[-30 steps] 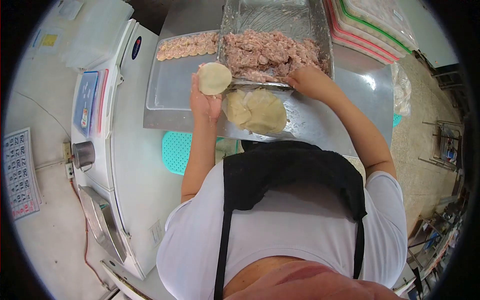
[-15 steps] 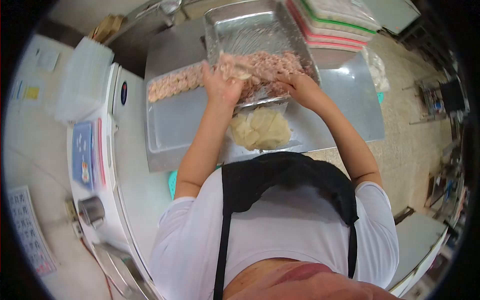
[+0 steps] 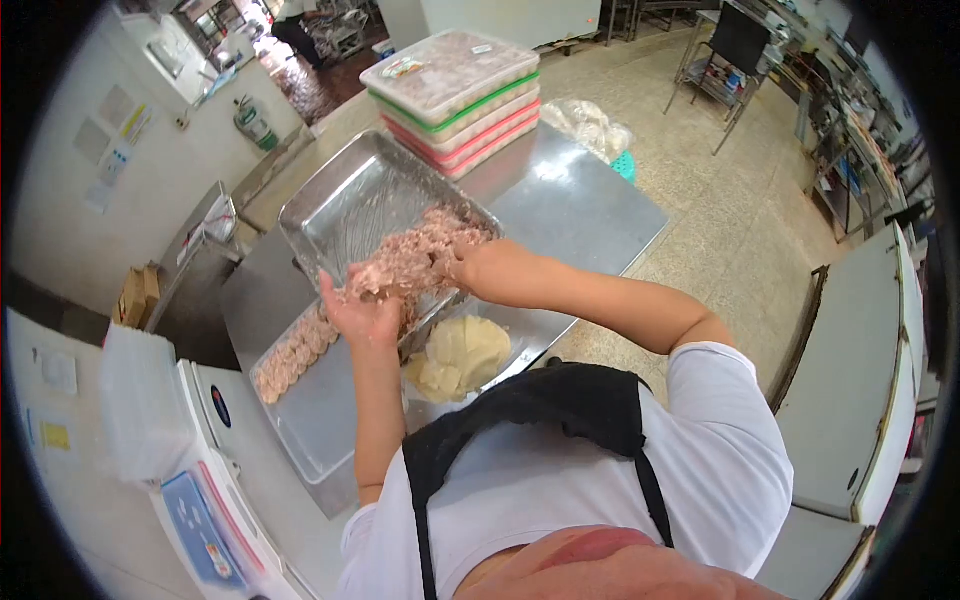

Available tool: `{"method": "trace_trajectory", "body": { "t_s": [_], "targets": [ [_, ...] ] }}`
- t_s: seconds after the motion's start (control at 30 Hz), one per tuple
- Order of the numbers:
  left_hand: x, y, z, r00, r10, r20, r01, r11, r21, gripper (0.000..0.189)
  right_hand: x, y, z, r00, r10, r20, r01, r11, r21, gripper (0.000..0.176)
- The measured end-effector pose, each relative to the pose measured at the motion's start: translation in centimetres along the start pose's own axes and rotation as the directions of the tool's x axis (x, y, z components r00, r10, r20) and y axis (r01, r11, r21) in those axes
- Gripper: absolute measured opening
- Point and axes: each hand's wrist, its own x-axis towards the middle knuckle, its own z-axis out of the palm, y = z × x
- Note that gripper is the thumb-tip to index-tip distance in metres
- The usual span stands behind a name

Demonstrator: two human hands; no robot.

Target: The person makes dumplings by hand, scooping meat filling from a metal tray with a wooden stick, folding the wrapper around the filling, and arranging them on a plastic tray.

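Observation:
My left hand [image 3: 365, 315] is palm up at the near left edge of a deep metal tray [image 3: 345, 195], cupped around a dumpling wrapper with meat, which mostly blends into the filling behind. My right hand [image 3: 490, 272] is at the tray's near right side, fingers closed on a narrow tool that is largely hidden in the minced meat [image 3: 425, 245]. The pink meat is heaped along the tray's near side. Just in front lies a pile of pale round wrappers [image 3: 460, 355]. Left of it, rows of filled dumplings [image 3: 297, 355] sit in a shallow clear tray [image 3: 335, 435].
Stacked lidded boxes of dumplings [image 3: 450, 85] stand at the back of the steel table [image 3: 560, 200]. Plastic bags [image 3: 590, 128] are beyond its far corner. A white freezer [image 3: 225, 400] with clear lids on it is at left. Another person [image 3: 295, 28] is far behind.
My view has turned, showing more of the room behind. My left hand has moved away from the tool's tip, and my right hand is now lower in the meat.

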Motion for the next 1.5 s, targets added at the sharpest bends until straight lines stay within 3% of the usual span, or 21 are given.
{"method": "trace_trajectory", "body": {
  "t_s": [0.07,0.1,0.17,0.23,0.27,0.33,0.43,0.57,0.63,0.73,0.77,0.83,0.93,1.0,1.07,1.17,1.2,1.27,1.33,1.47,1.5],
  "targets": [
    [-0.1,0.7,-0.9,0.99,-0.036,0.133,0.034,0.999,0.012,0.047,0.4,0.9,-0.4,0.971,0.059,0.23,-0.085,0.991,0.103,0.026],
    [0.1,1.3,-1.3,0.955,-0.047,0.294,0.022,0.996,0.086,0.048,0.4,1.2,-1.1,0.975,0.066,0.211,-0.087,0.992,0.089,0.026],
    [-1.2,1.5,-0.8,0.881,-0.077,0.468,0.003,0.988,0.156,0.051,0.0,1.3,-2.4,0.986,0.121,0.117,-0.162,0.866,0.473,0.03],
    [-5.1,1.4,1.8,0.932,0.041,0.36,-0.288,0.686,0.668,0.064,-0.2,1.7,-2.5,0.991,0.094,0.099,-0.131,0.851,0.508,0.031],
    [-4.4,2.0,1.0,0.925,0.036,0.378,-0.297,0.687,0.663,0.064,-0.2,1.9,-1.9,0.994,0.059,0.095,-0.102,0.824,0.557,0.033],
    [-1.8,3.7,-0.9,0.722,-0.015,0.692,-0.674,0.21,0.708,0.074,-0.3,2.2,-1.0,1.0,0.021,-0.015,-0.009,0.841,0.541,0.029],
    [-1.6,4.2,-0.4,0.787,-0.123,0.605,-0.613,-0.038,0.79,0.063,-0.5,0.7,-2.8,0.993,-0.046,0.106,-0.016,0.855,0.518,0.033],
    [0.9,4.7,-4.2,0.617,-0.095,0.781,-0.786,-0.02,0.618,0.049,-0.3,1.4,0.7,0.971,-0.061,0.23,-0.072,0.846,0.528,0.035],
    [0.5,4.7,-3.5,0.774,-0.322,0.545,-0.58,-0.013,0.815,0.032,-0.6,2.8,2.2,0.977,-0.165,0.137,0.049,0.795,0.605,0.035],
    [0.3,3.9,-2.7,0.877,-0.377,0.299,-0.36,-0.101,0.928,0.032,-0.5,5.4,3.0,0.976,-0.171,0.137,0.081,0.862,0.501,0.027],
    [0.9,3.9,-3.3,0.875,-0.379,0.301,-0.362,-0.1,0.927,0.032,-0.6,4.8,2.4,0.976,-0.169,0.136,0.08,0.863,0.498,0.027],
    [3.1,3.8,-5.5,0.903,-0.28,0.326,-0.27,0.221,0.937,0.028,-0.4,2.6,1.2,0.995,0.086,0.049,-0.088,0.995,0.045,0.032],
    [2.9,3.4,-6.6,0.954,-0.159,0.253,-0.207,0.257,0.944,0.038,-0.5,1.1,3.7,0.97,-0.109,-0.217,0.111,0.994,-0.004,0.026],
    [2.1,2.9,-6.5,0.943,-0.15,0.298,-0.258,0.241,0.936,0.04,-0.2,4.2,8.3,0.999,-0.014,-0.038,0.019,0.992,0.121,0.025],
    [1.7,3.5,-5.3,0.923,-0.128,0.363,-0.329,0.226,0.917,0.042,-0.2,6.9,7.7,0.888,0.277,0.368,-0.235,0.959,-0.157,0.023],
    [-2.1,4.8,-2.6,0.94,-0.238,0.244,-0.191,0.226,0.955,0.051,-1.4,6.4,3.0,0.88,0.336,0.336,-0.357,0.934,0.001,0.021],
    [-4.5,3.9,-0.2,0.899,-0.098,0.428,-0.411,0.155,0.899,0.05,-1.6,6.0,2.4,0.876,0.344,0.338,-0.365,0.931,0.0,0.021],
    [-4.1,3.4,0.0,0.798,0.008,0.602,-0.602,0.059,0.797,0.049,-1.6,5.5,1.8,0.986,0.154,0.059,-0.164,0.887,0.431,0.027],
    [-0.3,5.1,-3.5,0.845,-0.125,0.52,-0.534,-0.142,0.833,0.045,-1.0,3.1,2.9,0.994,0.082,0.078,-0.109,0.883,0.456,0.028],
    [-0.1,4.7,-2.5,0.765,-0.266,0.587,-0.64,-0.219,0.736,0.035,-0.2,3.6,5.5,0.969,-0.119,0.217,-0.045,0.777,0.628,0.034],
    [-0.4,4.0,-2.1,0.848,-0.217,0.484,-0.525,-0.216,0.823,0.034,-0.3,4.5,4.8,0.983,-0.184,0.023,0.131,0.778,0.615,0.031]
  ]
}}
